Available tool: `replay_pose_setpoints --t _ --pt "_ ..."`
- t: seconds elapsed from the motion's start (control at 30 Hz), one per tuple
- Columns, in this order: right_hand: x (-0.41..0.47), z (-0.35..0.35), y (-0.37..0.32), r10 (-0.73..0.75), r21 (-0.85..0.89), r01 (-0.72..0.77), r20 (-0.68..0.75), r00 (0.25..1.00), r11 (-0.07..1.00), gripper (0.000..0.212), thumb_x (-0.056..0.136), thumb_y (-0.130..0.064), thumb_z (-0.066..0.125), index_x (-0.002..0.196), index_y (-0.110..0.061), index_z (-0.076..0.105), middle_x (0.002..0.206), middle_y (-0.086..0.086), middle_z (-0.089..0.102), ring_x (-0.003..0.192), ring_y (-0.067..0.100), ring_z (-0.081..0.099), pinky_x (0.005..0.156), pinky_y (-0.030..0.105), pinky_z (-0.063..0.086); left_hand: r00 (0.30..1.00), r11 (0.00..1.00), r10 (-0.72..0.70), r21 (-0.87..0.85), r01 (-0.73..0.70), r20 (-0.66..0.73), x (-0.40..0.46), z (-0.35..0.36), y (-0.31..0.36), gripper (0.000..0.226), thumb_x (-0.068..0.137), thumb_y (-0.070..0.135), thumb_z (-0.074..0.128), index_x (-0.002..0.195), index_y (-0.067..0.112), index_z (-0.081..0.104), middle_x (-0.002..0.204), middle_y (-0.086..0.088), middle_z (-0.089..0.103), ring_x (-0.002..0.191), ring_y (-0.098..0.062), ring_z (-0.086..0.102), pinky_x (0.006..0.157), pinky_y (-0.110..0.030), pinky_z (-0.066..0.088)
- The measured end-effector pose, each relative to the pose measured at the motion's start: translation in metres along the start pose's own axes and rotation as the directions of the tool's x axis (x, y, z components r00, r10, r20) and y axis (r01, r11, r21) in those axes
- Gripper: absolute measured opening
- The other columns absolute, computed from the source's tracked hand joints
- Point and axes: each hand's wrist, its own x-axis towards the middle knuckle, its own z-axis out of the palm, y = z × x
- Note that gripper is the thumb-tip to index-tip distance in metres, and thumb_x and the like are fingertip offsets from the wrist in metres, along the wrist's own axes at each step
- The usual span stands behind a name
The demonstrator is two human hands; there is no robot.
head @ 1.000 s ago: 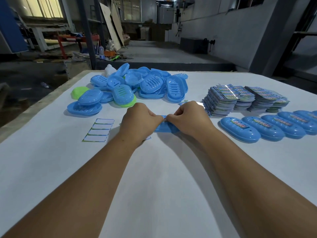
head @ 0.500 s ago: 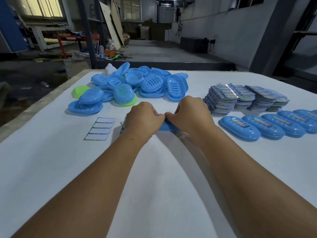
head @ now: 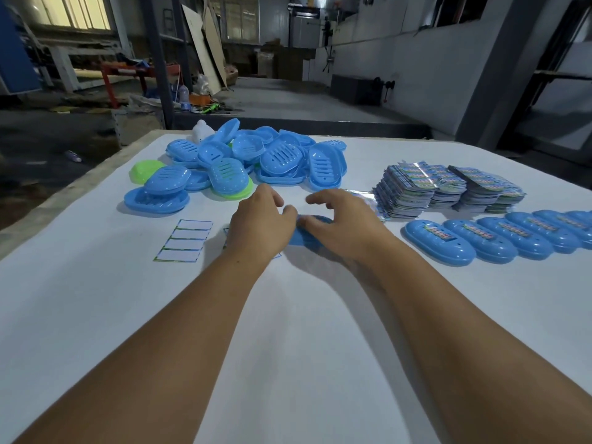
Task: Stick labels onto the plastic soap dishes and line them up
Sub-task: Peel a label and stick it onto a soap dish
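Note:
A blue soap dish (head: 308, 236) lies on the white table (head: 288, 347) between my two hands, mostly hidden by them. My left hand (head: 261, 221) hovers over its left end with loosely curled fingers, thumb tip at the dish. On the other side my right hand (head: 341, 219) has its fingers spread forward and lifted, thumb resting on the dish top. Neither hand grips it. Any label on this dish is hidden. A row of several labelled blue dishes (head: 439, 241) runs off to the right.
A heap of unlabelled blue dishes (head: 272, 158) with a green one (head: 144, 169) sits at the back left. Stacks of label sheets (head: 432, 187) stand at the back right. An emptied backing sheet (head: 185, 240) lies left of my hands. The table's left edge (head: 64, 200) is near.
Both hands were closed tightly together over the dish. Now they have drawn apart and the fingers have lifted and spread, uncovering more of the dish.

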Motion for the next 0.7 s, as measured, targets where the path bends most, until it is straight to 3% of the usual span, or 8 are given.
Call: replay_pose_setpoints --t 0.1,0.2,0.4,0.53,0.7 --pt "-0.007 0.0 -0.005 -0.095 0.013 0.094 0.151 0.984 0.995 0.052 0.085 -0.049 0.07 0.135 -0.038 0.058 0.132 -0.014 0.064 0.112 0.008 0.059 0.098 0.032 0.048 0.998 0.999 0.048 0.009 -0.048 -0.046 -0.001 -0.002 -0.001 0.012 0.095 0.037 0.056 0.099 0.026 0.053 0.09 0.0 0.062 0.083 -0.024 0.056 0.071 -0.033 0.039" --pt "-0.014 -0.003 -0.007 -0.091 -0.109 0.11 0.166 0.982 0.988 0.05 0.083 -0.051 0.07 0.131 -0.038 0.062 0.124 -0.008 0.067 0.113 0.019 0.061 0.096 0.04 0.051 0.996 0.996 0.072 0.047 -0.069 -0.055 -0.003 -0.004 -0.001 0.013 0.095 0.039 0.054 0.101 0.028 0.052 0.091 0.0 0.065 0.082 -0.025 0.058 0.07 -0.034 0.039" --pt "-0.038 -0.032 0.01 0.188 -0.356 -0.183 -0.02 0.982 0.916 0.052 0.078 -0.064 0.058 0.122 -0.038 0.061 0.127 0.001 0.062 0.118 0.031 0.055 0.092 0.04 0.043 0.996 0.993 0.081 0.09 -0.078 -0.039 -0.005 -0.007 -0.004 0.018 0.092 0.041 0.057 0.106 0.032 0.051 0.08 0.006 0.064 0.079 -0.022 0.056 0.072 -0.033 0.038" --pt "-0.053 -0.047 0.025 0.332 -0.38 -0.36 -0.139 0.933 0.852 0.057 0.081 -0.06 0.055 0.127 -0.028 0.056 0.126 0.005 0.061 0.119 0.036 0.048 0.092 0.044 0.038 0.996 0.992 0.09 0.087 -0.088 -0.012 -0.007 -0.007 -0.004 0.019 0.091 0.039 0.06 0.107 0.033 0.05 0.079 0.006 0.064 0.081 -0.022 0.057 0.073 -0.034 0.039" --pt "-0.061 -0.054 0.031 0.398 -0.316 -0.446 -0.206 0.894 0.838 0.055 0.086 -0.053 0.056 0.131 -0.022 0.054 0.13 0.01 0.053 0.124 0.039 0.043 0.099 0.044 0.037 0.996 0.993 0.095 0.075 -0.094 0.001 -0.011 -0.007 -0.002 0.018 0.09 0.037 0.06 0.105 0.034 0.05 0.07 0.008 0.064 0.072 -0.016 0.058 0.072 -0.034 0.042"
